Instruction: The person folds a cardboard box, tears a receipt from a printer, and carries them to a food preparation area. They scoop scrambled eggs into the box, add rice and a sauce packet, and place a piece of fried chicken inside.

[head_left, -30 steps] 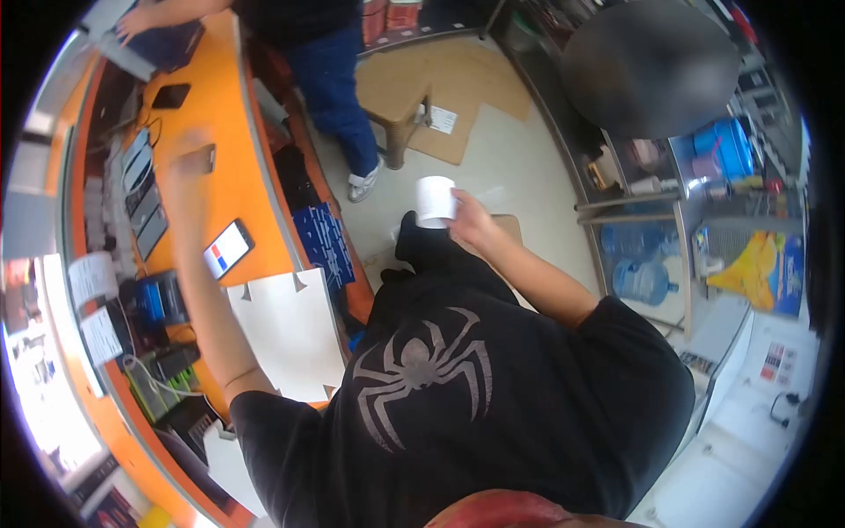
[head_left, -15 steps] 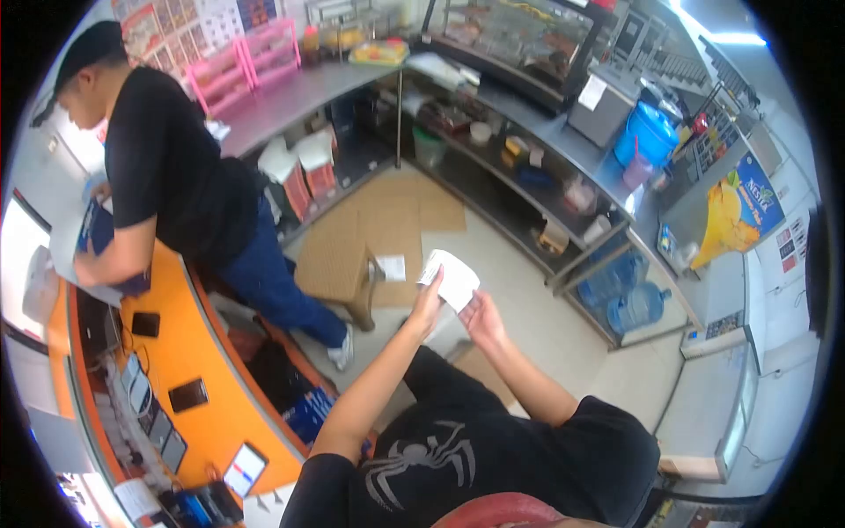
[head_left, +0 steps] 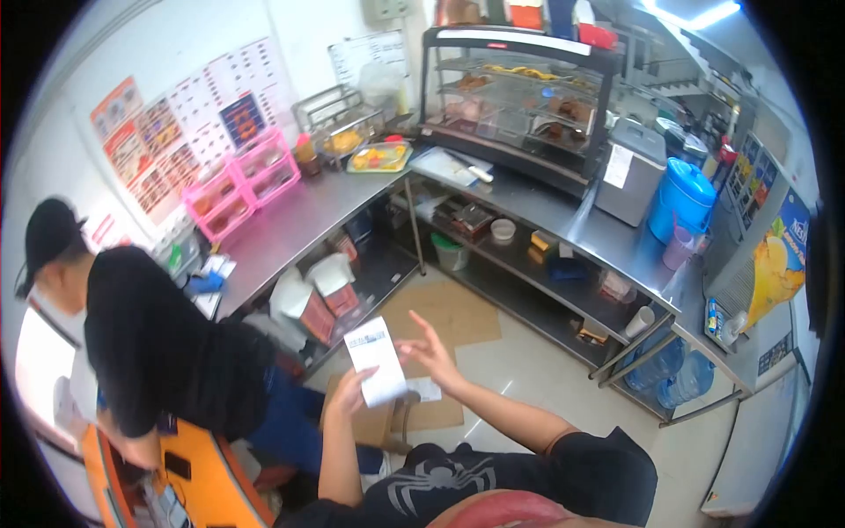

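Straightened out since the earlier frame, our paper slip (head_left: pixel 373 352) shows print near its top, and the index finger of our right hand (head_left: pixel 431 359) has stretched out. Our left hand (head_left: pixel 349 392) pinches the slip's lower left edge, thumb in front, the paper rising up and right from it. Our right hand is spread just beside the slip's right edge; touching or apart, we cannot tell.

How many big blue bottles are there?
2. Both are under the metal counter at the right: the left bottle, and the right bottle beside it. More may be hidden behind.
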A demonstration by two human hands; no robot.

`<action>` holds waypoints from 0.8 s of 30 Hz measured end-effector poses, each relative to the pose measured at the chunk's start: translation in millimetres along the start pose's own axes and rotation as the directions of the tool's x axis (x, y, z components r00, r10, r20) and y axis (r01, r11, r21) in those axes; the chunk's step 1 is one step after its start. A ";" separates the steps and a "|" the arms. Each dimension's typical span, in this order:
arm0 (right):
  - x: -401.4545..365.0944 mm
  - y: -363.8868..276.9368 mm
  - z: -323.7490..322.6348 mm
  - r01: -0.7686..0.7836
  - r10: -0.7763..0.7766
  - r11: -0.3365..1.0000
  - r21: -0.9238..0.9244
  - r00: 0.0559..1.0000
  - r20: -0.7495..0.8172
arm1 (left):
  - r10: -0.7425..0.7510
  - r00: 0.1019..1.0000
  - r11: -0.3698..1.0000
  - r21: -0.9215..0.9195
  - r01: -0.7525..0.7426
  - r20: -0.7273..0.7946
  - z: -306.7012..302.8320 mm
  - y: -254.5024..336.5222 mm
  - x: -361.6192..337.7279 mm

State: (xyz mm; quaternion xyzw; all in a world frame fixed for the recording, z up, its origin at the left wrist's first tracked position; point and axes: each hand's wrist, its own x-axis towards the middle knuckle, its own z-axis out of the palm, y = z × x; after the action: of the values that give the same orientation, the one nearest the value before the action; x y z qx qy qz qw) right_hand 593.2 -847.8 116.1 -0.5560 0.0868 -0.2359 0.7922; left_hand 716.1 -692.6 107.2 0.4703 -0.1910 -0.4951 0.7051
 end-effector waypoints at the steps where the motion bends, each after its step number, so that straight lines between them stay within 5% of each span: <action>1: 13.4 -4.8 -7.5 -0.010 0.010 1.000 0.021 0.999 0.031 | -0.049 0.999 0.999 -0.007 0.048 -0.018 -2.6 -4.7 18.6; 6: 98.6 -6.8 -63.1 -0.004 0.010 0.990 -0.138 0.999 0.038 | -0.180 0.983 0.983 -0.023 0.181 0.043 0.3 1.1 126.3; 10: 185.9 -2.7 -118.2 0.123 -0.136 0.944 -0.306 0.991 -0.019 | -0.191 0.977 0.979 0.091 0.182 0.098 -5.3 19.1 238.0; 11: 205.4 -9.0 -131.9 -0.014 -0.012 0.951 -0.307 0.997 -0.083 | -0.205 0.969 0.977 0.086 0.195 0.138 -5.2 25.6 267.1; 14: 273.0 -29.8 -176.4 -0.045 -0.031 0.921 -0.386 0.981 -0.190 | -0.155 0.969 0.988 0.027 0.153 0.193 14.3 52.1 353.6; 17: 335.8 -75.0 -217.0 0.159 -0.298 0.861 -0.482 0.927 -0.226 | -0.164 0.912 0.985 0.119 0.128 0.375 56.1 93.6 421.5; 19: 370.4 -105.8 -251.7 0.152 -0.350 0.840 -0.521 0.885 -0.306 | -0.209 0.816 0.974 0.194 0.121 0.539 77.7 107.2 475.2; 24: 449.6 -190.2 -343.6 0.232 -0.632 0.638 -0.734 0.702 -0.328 | -0.161 0.783 0.971 0.237 0.017 0.601 134.1 115.4 614.7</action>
State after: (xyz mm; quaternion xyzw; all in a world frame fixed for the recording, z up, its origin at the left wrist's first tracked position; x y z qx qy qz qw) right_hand 795.8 -1399.3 221.6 -0.7005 0.2464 -0.5347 0.4034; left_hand 945.8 -1288.1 149.8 0.3660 -0.4413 -0.6302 0.5237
